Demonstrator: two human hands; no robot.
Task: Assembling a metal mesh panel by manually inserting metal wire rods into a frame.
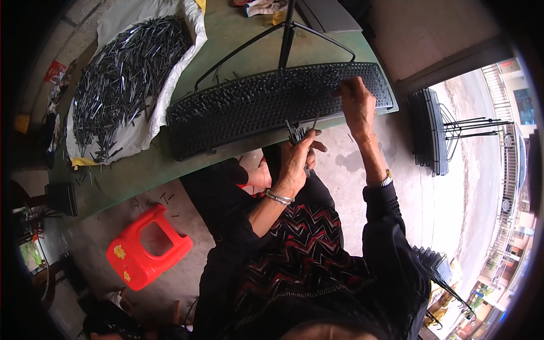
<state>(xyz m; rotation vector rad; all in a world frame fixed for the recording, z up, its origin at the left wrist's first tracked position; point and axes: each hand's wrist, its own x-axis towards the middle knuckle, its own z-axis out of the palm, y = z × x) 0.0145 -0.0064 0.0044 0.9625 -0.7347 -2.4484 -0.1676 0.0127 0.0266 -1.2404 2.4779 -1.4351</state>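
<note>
A long black perforated panel [243, 122] lies along the near edge of the green table, in front of me. Short black pieces [249, 88] crowd its far half, while rows of holes show on the nearer part. My left hand [292, 164] is closed around a small bunch of thin dark strips [296, 132], just off the panel's near edge. Over the panel's right part is my right hand [359, 107], its fingers pinched together and pointing down at the holes. Whatever lies between those fingertips is too small to make out.
A white sack [195, 34] heaped with loose black strips [133, 79] lies open at the left. A black rod frame [287, 45] rises behind the panel. A red plastic stool [133, 255] stands on the floor. Similar black panels [428, 130] are stacked at the right.
</note>
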